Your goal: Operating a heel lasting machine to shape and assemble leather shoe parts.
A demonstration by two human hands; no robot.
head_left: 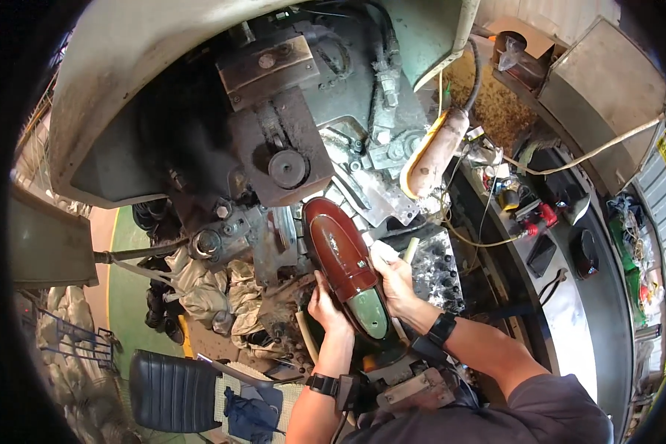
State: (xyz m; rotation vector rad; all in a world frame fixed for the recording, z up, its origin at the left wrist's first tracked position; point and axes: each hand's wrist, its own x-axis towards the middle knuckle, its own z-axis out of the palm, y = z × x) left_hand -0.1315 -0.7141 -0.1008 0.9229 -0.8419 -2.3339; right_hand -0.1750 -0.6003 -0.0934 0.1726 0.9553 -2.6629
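A glossy dark red shoe upper (340, 248) is stretched over a green shoe last (368, 312), its rounded toe pointing away from me. My left hand (328, 309) cups its left side low down, fingers wrapped along the edge. On the opposite side my right hand (397, 281) grips it, with a white piece (382, 254) at the fingertips that I cannot make out clearly. Just beyond the toe stand the metal parts of a machine, including a dark block with a round knob (287, 169). The underside of the shoe is hidden.
A pale machine hood (155, 66) curves over the far left. A worn yellow-edged lamp (438, 152) hangs at the right. Pliers (553, 285), a phone (541, 255) and red fittings (546, 214) lie on the right bench. A black chair (174, 390) stands at lower left.
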